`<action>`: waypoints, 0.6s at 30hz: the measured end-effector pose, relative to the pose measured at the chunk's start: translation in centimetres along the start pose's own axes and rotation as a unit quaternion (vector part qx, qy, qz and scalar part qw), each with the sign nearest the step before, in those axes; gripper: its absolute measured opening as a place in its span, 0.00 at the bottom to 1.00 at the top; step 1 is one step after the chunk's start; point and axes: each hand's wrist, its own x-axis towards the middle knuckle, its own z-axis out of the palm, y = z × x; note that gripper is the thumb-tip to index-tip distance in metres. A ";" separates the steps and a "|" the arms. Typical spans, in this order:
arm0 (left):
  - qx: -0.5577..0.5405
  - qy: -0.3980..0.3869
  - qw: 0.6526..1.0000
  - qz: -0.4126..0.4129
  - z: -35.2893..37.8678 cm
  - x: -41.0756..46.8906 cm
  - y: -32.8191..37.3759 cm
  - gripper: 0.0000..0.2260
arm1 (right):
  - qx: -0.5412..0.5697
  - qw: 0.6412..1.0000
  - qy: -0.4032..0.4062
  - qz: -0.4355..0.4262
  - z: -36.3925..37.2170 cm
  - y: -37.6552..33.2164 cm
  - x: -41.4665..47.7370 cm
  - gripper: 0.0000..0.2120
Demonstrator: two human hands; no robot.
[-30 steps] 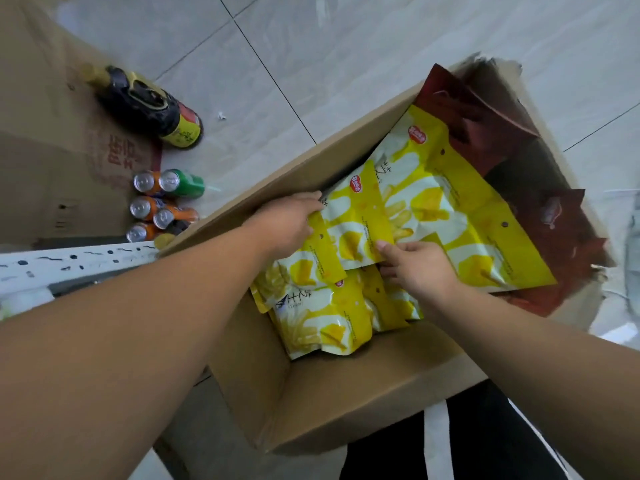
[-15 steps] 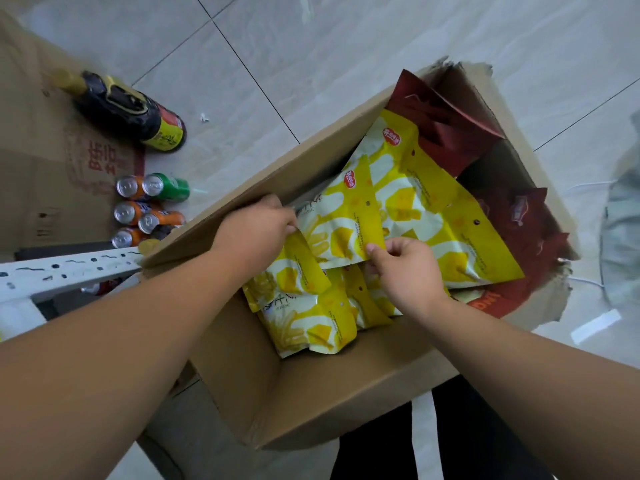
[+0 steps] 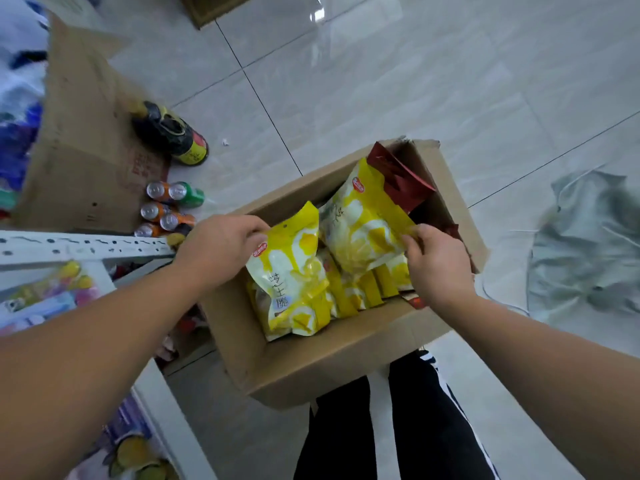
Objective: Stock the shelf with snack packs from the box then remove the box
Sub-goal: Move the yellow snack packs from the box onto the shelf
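An open cardboard box [image 3: 311,368] rests on the tiled floor in front of my legs. It holds several yellow snack packs and some dark red packs [image 3: 398,174] at its far end. My left hand [image 3: 221,247] pinches the top corner of one yellow snack pack [image 3: 294,271], raised upright at the box's left side. My right hand [image 3: 436,261] grips the edge of a second yellow pack [image 3: 363,223], tilted up over the others. More yellow packs [image 3: 367,289] lie beneath them. The white metal shelf [image 3: 79,247] stands to my left.
A dark sauce bottle [image 3: 173,133] and several drink cans [image 3: 169,206] stand on the floor by a second cardboard box [image 3: 79,143] at the left. Crumpled grey plastic [image 3: 585,251] lies at the right. Colourful goods [image 3: 45,296] fill the shelf.
Both hands have risen from inside the box, each lifting a yellow pack upright. The view has pulled back and shows more floor and the shelf.
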 end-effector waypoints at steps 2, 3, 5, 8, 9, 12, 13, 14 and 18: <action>-0.098 0.013 0.994 -0.047 -1.8 -1.3 1.2 0.06 | -0.030 0.999 -0.007 -0.031 -3.1 -0.6 0.0 0.11; -0.137 0.020 0.988 -0.065 -2.8 -2.0 1.8 0.04 | -0.039 0.998 -0.011 -0.048 -4.8 -1.0 -0.2 0.11; -0.177 0.035 0.979 -0.091 -4.9 -3.5 2.7 0.04 | -0.051 0.995 -0.020 -0.085 -8.1 -1.6 -0.6 0.12; -0.211 0.052 0.971 -0.101 -8.6 -6.1 4.2 0.02 | -0.101 0.984 -0.031 -0.143 -13.4 -2.8 -2.0 0.11; -0.225 0.060 0.967 -0.105 -10.0 -7.0 4.7 0.02 | -0.112 0.980 -0.030 -0.160 -15.2 -3.5 -2.4 0.10; -0.284 0.092 0.947 -0.115 -15.4 -9.4 6.9 0.02 | -0.137 0.966 0.002 -0.221 -21.2 -7.0 -3.1 0.07; -0.296 0.100 0.943 -0.112 -17.3 -10.3 7.8 0.02 | -0.143 0.960 0.009 -0.241 -23.2 -8.3 -3.3 0.07; -0.303 0.109 0.941 -0.106 -19.8 -11.2 8.7 0.01 | -0.146 0.955 0.016 -0.256 -25.4 -10.0 -3.6 0.08; -0.298 0.151 0.940 -0.069 -29.0 -14.7 12.0 0.03 | -0.120 0.932 0.044 -0.338 -32.6 -16.7 -3.9 0.14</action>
